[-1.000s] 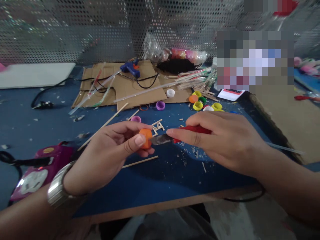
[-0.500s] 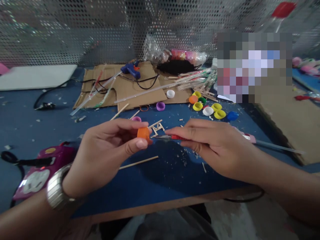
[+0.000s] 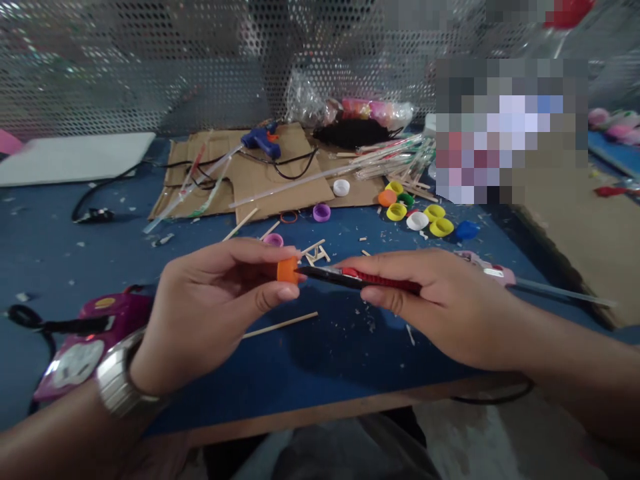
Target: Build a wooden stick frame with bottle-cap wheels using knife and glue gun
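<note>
At the table's near edge point(image 3: 280, 421), a watch point(image 3: 117, 380) circles the left wrist. The left hand point(image 3: 205, 307) pinches the orange cap point(image 3: 286, 271) between thumb and fingers, the gap no wider than the cap itself. The cap is held up off the table, at the middle of the view. The right hand point(image 3: 445, 307) is closed around the knife point(image 3: 357, 277), forefinger along the top and thumb beneath; its tip meets, or nearly meets, the cap's right side.

The cap looks like light, stiff plastic, probably a little slippery and apt to twist under a push. It is best gripped by its rim on the side away from the blade, fingertips kept behind the edge. The knife should be light too, and its ribbed red handle is the place to hold; the blade looks thin and might snap if bent sideways.

Below the hands lies a stick point(image 3: 283, 324); just beyond them, a small wooden frame point(image 3: 317, 253) and a pink cap point(image 3: 273, 239). Farther back, a glue gun point(image 3: 261, 140) rests on cardboard point(image 3: 280, 183).
</note>
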